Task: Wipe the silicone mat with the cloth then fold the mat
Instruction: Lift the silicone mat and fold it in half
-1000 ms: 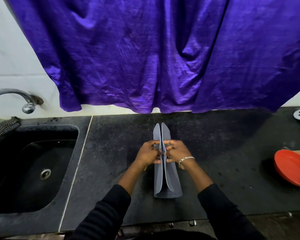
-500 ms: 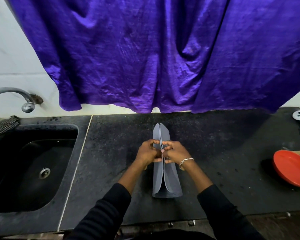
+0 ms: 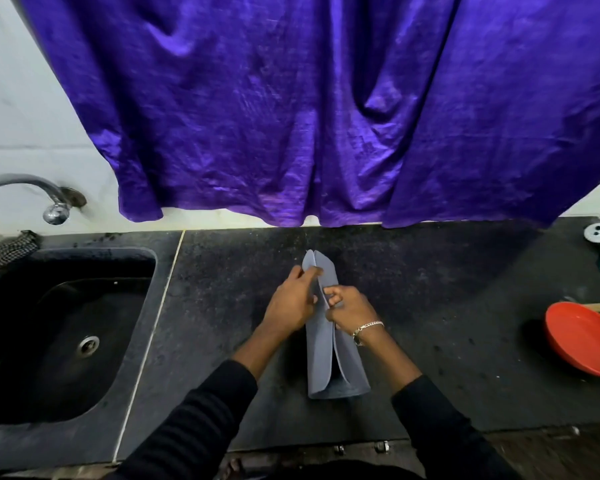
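The grey mat stands on its fold in the middle of the bench, with its near end close to the front edge. Its two long edges point up and meet at the top. The left hand pinches those edges toward the far end. The right hand pinches them a little nearer, with thumb and fingers tight on the mat.

I think the wiping is done and this is the folding step. To do it well, line up the two top edges so neither sticks out. The near end gapes open low down, so it needs pressing flat. Then lay the mat on its side and smooth along the fold. Silicone is springy, so it may pop open if let go too soon.

The sink is at the left end of the bench. Only its drain hole shows inside. The checked cloth lies by the sink's back left corner. A red bowl sits by the right edge, and only its red inside shows.
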The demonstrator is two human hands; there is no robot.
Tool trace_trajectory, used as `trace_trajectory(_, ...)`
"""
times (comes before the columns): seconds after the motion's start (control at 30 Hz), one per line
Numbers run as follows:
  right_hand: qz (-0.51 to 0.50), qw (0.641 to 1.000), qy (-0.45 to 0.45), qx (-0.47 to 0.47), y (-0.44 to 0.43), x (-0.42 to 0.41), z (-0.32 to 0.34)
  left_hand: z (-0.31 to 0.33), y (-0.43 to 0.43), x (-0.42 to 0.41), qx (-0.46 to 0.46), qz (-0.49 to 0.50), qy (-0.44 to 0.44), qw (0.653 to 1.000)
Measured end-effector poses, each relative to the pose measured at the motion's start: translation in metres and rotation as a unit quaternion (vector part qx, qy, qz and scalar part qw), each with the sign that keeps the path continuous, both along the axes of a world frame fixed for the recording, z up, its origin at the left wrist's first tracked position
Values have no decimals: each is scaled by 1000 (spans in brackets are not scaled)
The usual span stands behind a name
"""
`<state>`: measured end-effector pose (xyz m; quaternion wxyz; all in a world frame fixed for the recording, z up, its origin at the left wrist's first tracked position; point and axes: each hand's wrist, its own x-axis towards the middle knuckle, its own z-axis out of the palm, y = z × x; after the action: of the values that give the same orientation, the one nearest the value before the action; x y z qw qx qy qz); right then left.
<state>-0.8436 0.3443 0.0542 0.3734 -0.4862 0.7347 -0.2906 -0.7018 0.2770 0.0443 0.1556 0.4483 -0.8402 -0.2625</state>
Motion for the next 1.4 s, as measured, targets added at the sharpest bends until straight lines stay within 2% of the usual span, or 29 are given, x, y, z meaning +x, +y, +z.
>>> trace_trajectory(0.13,23,999,37,-9,1,1,1,11,-12,-4,-154,-114,-166,967)
trace_trajectory(0.3,27,998,59,-14,5,2,5,19,-21,-5,-211,-132,-225,942)
trace_trajectory(0.37,39,994,102,-14,11,4,2,18,-23,-3,-211,-123,-231,942)
trace_trajectory(0.5,72,968,242,6,28,9,-9,18,-27,8,-189,-103,-223,951)
trace_trajectory(0.6,68,954,292,-15,38,9,-11,19,-29,24,-153,-89,-217,960)
trace_trajectory(0.7,73,951,296,-44,35,10,-9,19,-31,46,-129,-57,-210,967)
trace_trajectory(1.17,154,926,335,-84,-39,87,19,24,-54,166,-142,59,-178,972)
trace_trajectory(1.4,171,930,308,-103,-77,129,27,25,-68,222,-157,74,-174,969)
